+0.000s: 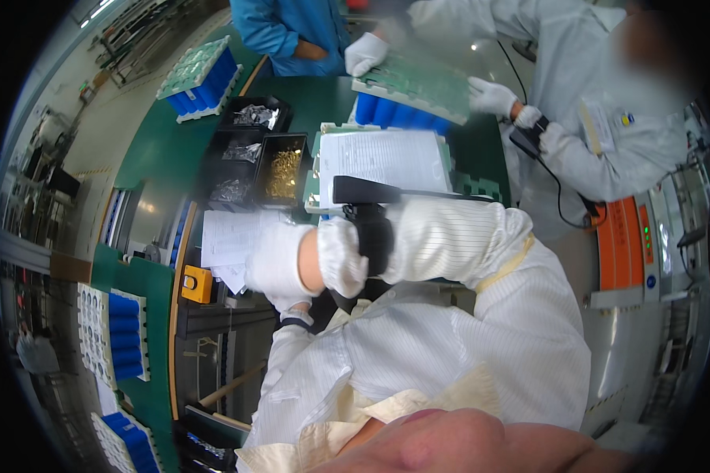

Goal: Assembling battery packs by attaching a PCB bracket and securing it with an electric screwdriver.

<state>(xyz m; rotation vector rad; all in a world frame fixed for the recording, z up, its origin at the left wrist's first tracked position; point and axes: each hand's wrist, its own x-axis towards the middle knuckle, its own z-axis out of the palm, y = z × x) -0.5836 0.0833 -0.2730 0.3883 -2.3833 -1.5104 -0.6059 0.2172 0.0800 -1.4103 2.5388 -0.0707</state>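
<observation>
Because the white-gloved right hand (278,257) hides most of the left hand (290,302), I cannot tell either grip, while printed sheets (222,238) lie beside them, near a black parts bin (279,202).

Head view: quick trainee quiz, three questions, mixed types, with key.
1. Multiple choice: the gold pieces lie in a bin of which colour? a) orange b) black c) white
2. True or false: the yellow box is to the right of the person's right hand.
3. Open: what is between the gloved hands of the co-worker in white?

Key:
1. b
2. False; the yellow box is to the left of the person's right hand.
3. A blue-sided block with a green-and-white top.
</observation>
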